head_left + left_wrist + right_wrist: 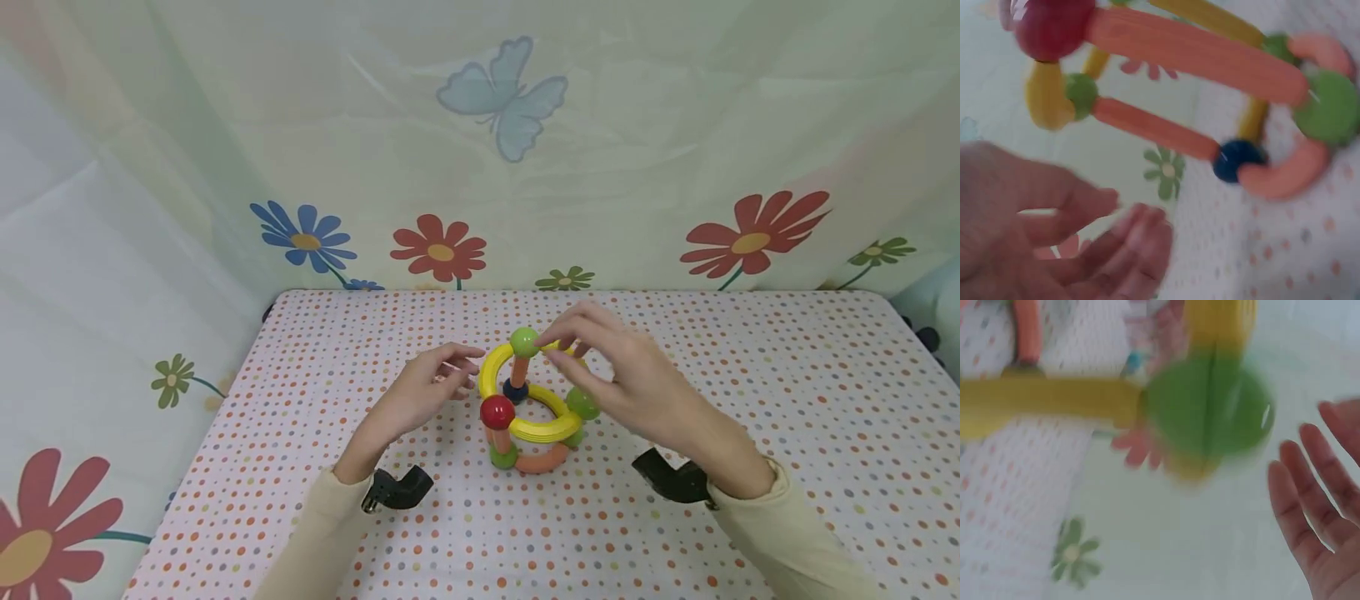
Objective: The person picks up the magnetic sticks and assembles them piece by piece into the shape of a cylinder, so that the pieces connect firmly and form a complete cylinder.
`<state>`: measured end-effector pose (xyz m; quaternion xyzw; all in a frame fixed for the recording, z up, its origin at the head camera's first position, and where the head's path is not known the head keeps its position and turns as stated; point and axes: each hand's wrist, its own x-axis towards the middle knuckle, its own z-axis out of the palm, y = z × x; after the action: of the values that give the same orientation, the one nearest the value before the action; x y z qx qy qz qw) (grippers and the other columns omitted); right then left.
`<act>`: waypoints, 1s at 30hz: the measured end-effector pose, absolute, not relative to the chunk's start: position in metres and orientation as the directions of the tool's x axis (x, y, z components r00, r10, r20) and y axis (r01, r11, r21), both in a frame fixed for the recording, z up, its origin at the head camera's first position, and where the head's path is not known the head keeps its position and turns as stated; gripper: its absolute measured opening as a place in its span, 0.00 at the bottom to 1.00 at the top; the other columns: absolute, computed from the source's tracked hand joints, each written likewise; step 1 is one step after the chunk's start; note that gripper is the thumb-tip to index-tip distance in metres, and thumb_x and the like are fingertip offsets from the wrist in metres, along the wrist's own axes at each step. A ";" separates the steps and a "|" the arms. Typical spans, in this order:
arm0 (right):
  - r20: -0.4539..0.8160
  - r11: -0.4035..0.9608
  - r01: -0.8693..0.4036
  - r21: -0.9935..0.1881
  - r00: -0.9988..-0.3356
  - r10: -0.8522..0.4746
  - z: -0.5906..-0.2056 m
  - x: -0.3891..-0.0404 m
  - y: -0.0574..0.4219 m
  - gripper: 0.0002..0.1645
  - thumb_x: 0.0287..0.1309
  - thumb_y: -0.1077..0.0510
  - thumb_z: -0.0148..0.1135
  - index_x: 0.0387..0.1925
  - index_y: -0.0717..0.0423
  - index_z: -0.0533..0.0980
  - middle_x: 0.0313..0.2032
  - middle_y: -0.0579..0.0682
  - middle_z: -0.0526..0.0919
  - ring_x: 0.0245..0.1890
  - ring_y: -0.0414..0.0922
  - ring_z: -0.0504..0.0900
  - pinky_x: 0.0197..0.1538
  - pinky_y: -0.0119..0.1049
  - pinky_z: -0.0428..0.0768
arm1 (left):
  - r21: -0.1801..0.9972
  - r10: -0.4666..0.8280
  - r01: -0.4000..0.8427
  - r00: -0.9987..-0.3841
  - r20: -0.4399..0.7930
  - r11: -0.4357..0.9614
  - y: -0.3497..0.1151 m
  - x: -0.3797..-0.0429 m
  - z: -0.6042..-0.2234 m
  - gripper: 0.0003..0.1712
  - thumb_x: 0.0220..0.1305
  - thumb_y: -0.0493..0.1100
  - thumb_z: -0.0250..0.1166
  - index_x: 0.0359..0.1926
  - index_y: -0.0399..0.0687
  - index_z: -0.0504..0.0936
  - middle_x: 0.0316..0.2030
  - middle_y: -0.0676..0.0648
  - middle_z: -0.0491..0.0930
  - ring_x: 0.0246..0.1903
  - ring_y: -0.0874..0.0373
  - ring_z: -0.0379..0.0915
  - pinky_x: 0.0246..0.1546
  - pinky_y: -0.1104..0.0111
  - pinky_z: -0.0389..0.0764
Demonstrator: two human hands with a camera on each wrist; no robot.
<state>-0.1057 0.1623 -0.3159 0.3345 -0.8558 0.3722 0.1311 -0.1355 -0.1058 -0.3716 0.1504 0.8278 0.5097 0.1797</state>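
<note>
A toy frame of balls and rods stands on the table. Yellow curved rods (546,431) with a red ball (498,412), a green ball (524,342) at the back and another green ball (582,403) at the right make its upper ring. Orange straight rods (1197,56) run down to a lower ring with a dark blue ball (1238,160) and an orange curved rod (543,460). My left hand (430,385) is beside the ring's left side, fingers loosely bent and holding nothing. Over the right side, my right hand (630,375) has fingertips near the back green ball; contact is unclear.
The table (300,533) wears a dotted cloth and meets a flowered curtain (630,150) at its back edge. Each wrist carries a black camera mount, one on the left (401,489) and one on the right (672,478).
</note>
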 end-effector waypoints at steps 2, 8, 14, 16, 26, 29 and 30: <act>0.476 0.531 -0.622 -0.575 -0.783 -0.402 -0.321 -0.111 0.182 0.15 0.64 0.74 0.65 0.46 0.56 0.83 0.46 0.47 0.84 0.41 0.41 0.82 0.43 0.29 0.82 | 0.826 0.446 0.119 -0.879 -0.170 0.550 -0.109 -0.127 -0.381 0.28 0.72 0.33 0.63 0.71 0.38 0.72 0.55 0.38 0.78 0.51 0.47 0.79 0.49 0.58 0.85; 0.109 0.552 -0.409 -0.727 -0.862 -0.495 -0.370 -0.121 0.221 0.21 0.60 0.76 0.63 0.54 0.61 0.79 0.51 0.54 0.81 0.46 0.47 0.81 0.47 0.35 0.83 | 0.743 0.490 0.146 -0.830 -0.268 0.653 -0.100 -0.100 -0.407 0.53 0.60 0.53 0.79 0.77 0.39 0.61 0.56 0.41 0.69 0.44 0.53 0.71 0.38 0.64 0.76; -0.075 0.463 -0.271 -0.844 -0.795 -0.602 -0.413 -0.114 0.212 0.27 0.64 0.58 0.74 0.60 0.63 0.74 0.52 0.52 0.83 0.45 0.43 0.82 0.45 0.38 0.85 | 0.788 0.434 0.161 -0.889 -0.145 0.594 -0.073 -0.083 -0.426 0.19 0.64 0.51 0.77 0.43 0.47 0.78 0.57 0.42 0.64 0.53 0.51 0.69 0.47 0.63 0.77; -0.055 0.440 -0.264 -0.858 -0.805 -0.591 -0.418 -0.111 0.207 0.29 0.63 0.58 0.75 0.59 0.65 0.73 0.48 0.51 0.83 0.41 0.41 0.82 0.43 0.37 0.84 | 0.788 0.420 0.170 -0.900 -0.121 0.592 -0.068 -0.081 -0.428 0.15 0.65 0.48 0.76 0.34 0.50 0.77 0.58 0.41 0.63 0.61 0.49 0.65 0.56 0.59 0.75; 0.046 0.505 -0.343 -0.792 -0.859 -0.510 -0.423 -0.095 0.185 0.17 0.59 0.63 0.77 0.46 0.54 0.79 0.44 0.46 0.82 0.44 0.40 0.82 0.45 0.36 0.85 | 0.729 0.367 0.257 -0.930 0.010 0.634 -0.073 -0.089 -0.429 0.13 0.67 0.37 0.73 0.44 0.33 0.80 0.47 0.42 0.69 0.44 0.53 0.66 0.37 0.67 0.74; 0.110 0.555 -0.389 -0.735 -0.876 -0.469 -0.421 -0.090 0.181 0.15 0.56 0.63 0.79 0.41 0.50 0.81 0.42 0.42 0.82 0.42 0.39 0.80 0.44 0.36 0.84 | 0.728 0.380 0.298 -0.923 0.055 0.618 -0.076 -0.091 -0.429 0.19 0.67 0.37 0.73 0.53 0.31 0.80 0.46 0.43 0.72 0.40 0.55 0.71 0.37 0.70 0.78; 0.133 0.567 -0.404 -0.718 -0.879 -0.458 -0.421 -0.089 0.180 0.15 0.55 0.62 0.80 0.40 0.49 0.81 0.42 0.41 0.82 0.41 0.39 0.80 0.44 0.36 0.84 | 0.731 0.388 0.314 -0.919 0.073 0.606 -0.077 -0.092 -0.429 0.20 0.67 0.37 0.73 0.55 0.32 0.80 0.44 0.44 0.73 0.39 0.56 0.72 0.36 0.71 0.79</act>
<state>-0.0886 0.1801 -0.4206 0.2435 -0.8845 0.3966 -0.0342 -0.0917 -0.0768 -0.4293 0.1963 0.8949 0.3980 0.0463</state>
